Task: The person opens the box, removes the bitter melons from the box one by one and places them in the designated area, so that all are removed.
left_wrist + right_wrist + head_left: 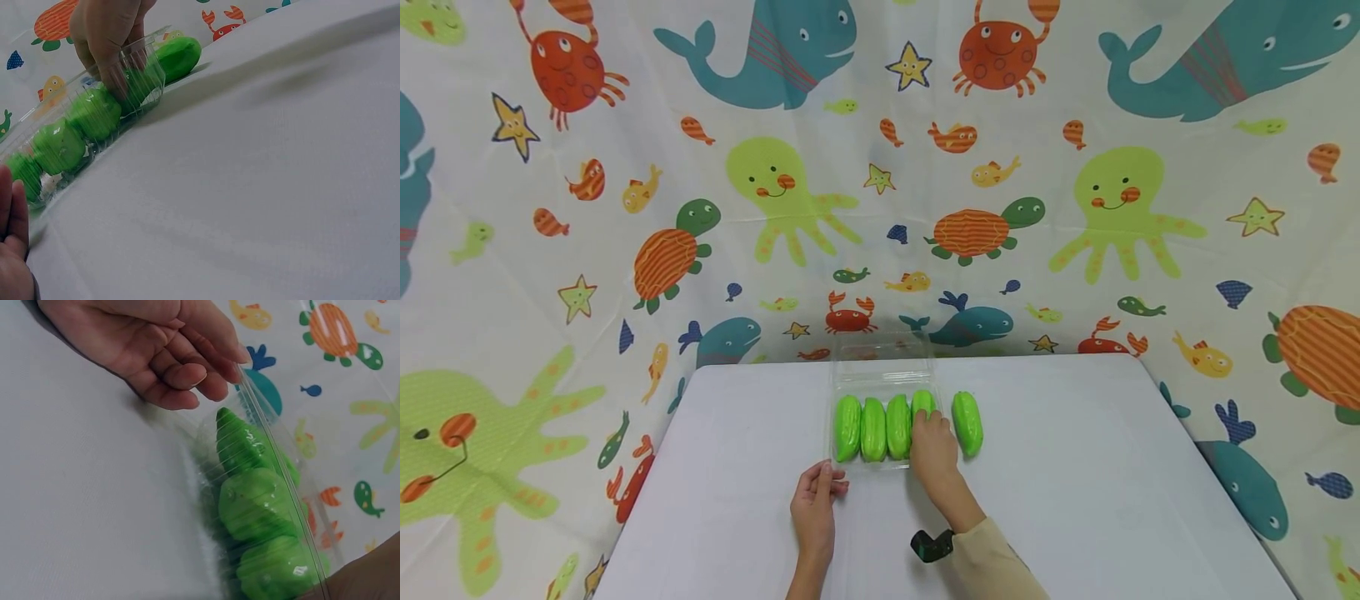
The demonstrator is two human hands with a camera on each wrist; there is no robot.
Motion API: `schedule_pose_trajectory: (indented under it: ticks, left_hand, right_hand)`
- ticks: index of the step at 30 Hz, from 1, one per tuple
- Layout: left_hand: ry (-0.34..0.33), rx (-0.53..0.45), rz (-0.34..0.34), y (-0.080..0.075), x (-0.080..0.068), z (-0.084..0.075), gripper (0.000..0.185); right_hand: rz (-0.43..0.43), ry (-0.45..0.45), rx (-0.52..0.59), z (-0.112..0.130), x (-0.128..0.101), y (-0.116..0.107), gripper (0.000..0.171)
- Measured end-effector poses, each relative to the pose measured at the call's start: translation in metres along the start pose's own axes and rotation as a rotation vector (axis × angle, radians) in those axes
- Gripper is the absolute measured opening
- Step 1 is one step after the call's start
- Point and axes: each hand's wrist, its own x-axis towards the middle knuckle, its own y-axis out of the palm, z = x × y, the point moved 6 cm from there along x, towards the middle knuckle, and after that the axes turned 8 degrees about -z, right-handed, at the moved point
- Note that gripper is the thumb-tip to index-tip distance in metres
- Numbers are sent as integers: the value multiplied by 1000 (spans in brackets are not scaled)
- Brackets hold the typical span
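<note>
A clear plastic container (881, 364) stands on the white table with several green toy fruits in a row inside it. My right hand (927, 425) reaches in and grips the rightmost green fruit in the container (922, 402); in the left wrist view its fingers (115, 69) curl over that fruit (140, 84). One more green fruit (967, 422) lies outside, just right of the container. My left hand (826, 477) rests on the table, fingers loosely curled, fingertips (234, 359) touching the container's near left rim (275, 456).
The white table (1112, 467) stretches out on both sides of the container. A cloth backdrop printed with sea animals (775, 183) hangs close behind and beside it. A black wrist camera (931, 546) sits on my right forearm.
</note>
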Motion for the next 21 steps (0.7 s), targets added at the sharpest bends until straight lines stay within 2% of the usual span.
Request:
schedule_pose_trajectory:
  ticks: [9, 15, 21]
  left_hand:
    - [8, -12, -1, 0, -1, 0, 39]
    - [-3, 7, -5, 0, -2, 0, 38]
    - [9, 2, -3, -1, -2, 2, 40]
  right_hand:
    - [46, 0, -31, 1, 1, 4, 32]
    - [88, 11, -3, 1, 2, 5, 39]
    - [98, 39, 38, 0, 3, 5, 38]
